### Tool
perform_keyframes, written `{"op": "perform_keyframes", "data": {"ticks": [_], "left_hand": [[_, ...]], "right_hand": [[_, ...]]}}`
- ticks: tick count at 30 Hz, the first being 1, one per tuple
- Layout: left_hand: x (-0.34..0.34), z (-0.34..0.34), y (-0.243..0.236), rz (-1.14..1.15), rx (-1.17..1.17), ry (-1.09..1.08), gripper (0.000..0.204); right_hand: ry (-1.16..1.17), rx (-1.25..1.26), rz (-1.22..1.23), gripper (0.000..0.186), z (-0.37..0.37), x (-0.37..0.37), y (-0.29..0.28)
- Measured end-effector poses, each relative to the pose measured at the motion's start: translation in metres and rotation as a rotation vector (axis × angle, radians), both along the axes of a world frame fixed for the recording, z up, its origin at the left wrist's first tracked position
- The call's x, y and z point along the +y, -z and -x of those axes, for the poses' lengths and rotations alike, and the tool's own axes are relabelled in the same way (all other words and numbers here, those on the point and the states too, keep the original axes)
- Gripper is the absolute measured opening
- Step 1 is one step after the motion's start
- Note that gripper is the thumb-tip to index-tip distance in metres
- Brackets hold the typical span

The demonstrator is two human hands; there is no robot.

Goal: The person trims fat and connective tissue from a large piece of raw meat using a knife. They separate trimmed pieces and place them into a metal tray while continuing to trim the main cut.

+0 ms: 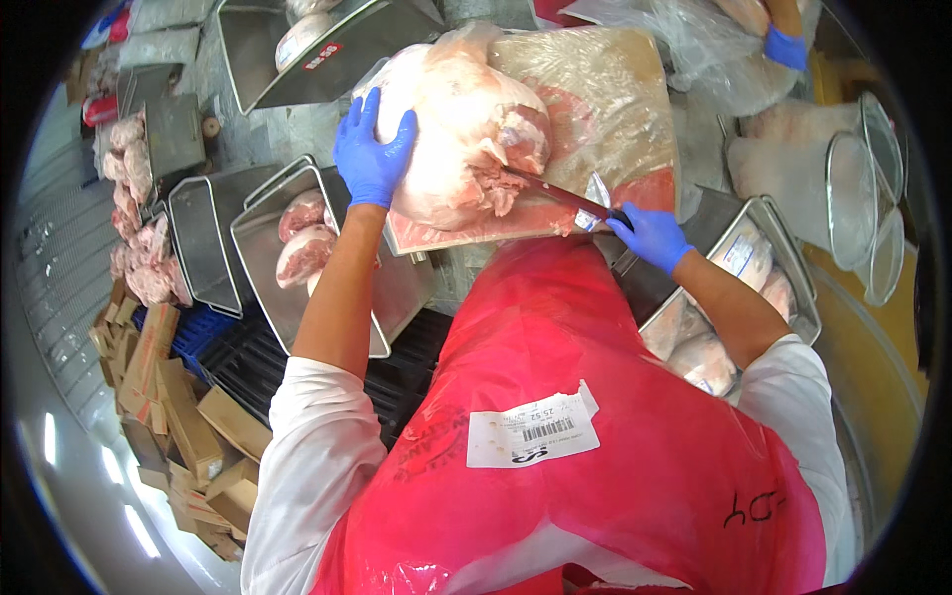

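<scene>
A large, pale, fat-covered cut of meat [446,109] rests on the left part of a wet, red-stained cutting board [620,94]. My left hand [375,154], in a blue glove, lies on the left side of the meat with its fingers spread. In my right hand [650,238], also gloved in blue, is the handle of a knife [560,195]. Its long blade points left across the board, and the tip meets the ragged, reddish lower right part of the meat. Beside the blade, near the handle, is a small scrap of clear printed plastic [593,198].
Metal bins [263,203] with meat pieces stand left of the board. Another bin [808,307] with wrapped meat is at right. Flattened cardboard [183,426] lies lower left. A co-worker's gloved hand [785,48] is by plastic bags at upper right.
</scene>
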State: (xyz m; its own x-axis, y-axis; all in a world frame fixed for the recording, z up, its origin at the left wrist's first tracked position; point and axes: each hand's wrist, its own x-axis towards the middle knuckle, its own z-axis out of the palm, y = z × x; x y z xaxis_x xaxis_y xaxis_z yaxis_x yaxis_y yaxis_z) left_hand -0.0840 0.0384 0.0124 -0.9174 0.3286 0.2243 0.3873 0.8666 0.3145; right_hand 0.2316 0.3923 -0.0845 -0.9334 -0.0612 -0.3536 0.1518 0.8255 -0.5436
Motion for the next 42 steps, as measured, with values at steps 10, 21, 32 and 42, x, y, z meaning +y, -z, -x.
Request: {"op": "perform_keyframes", "data": {"ticks": [10, 21, 32, 42], "left_hand": [[0.003, -0.013, -0.002, -0.039, -0.034, 0.029, 0.06], [-0.003, -0.005, 0.004, -0.156, -0.1, 0.074, 0.064], [0.0, -0.007, 0.0, -0.068, -0.058, 0.05, 0.064], [0.003, 0.002, 0.001, -0.156, -0.106, 0.085, 0.062]], "right_hand": [[0.192, 0.185, -0.209, 0.038, 0.013, -0.017, -0.077], [-0.177, 0.25, -0.166, 0.046, 0.08, 0.046, -0.074], [-0.455, 0.232, -0.103, 0.049, 0.153, 0.079, -0.046], [-0.385, 0.477, -0.023, 0.043, 0.165, 0.06, -0.001]]}}
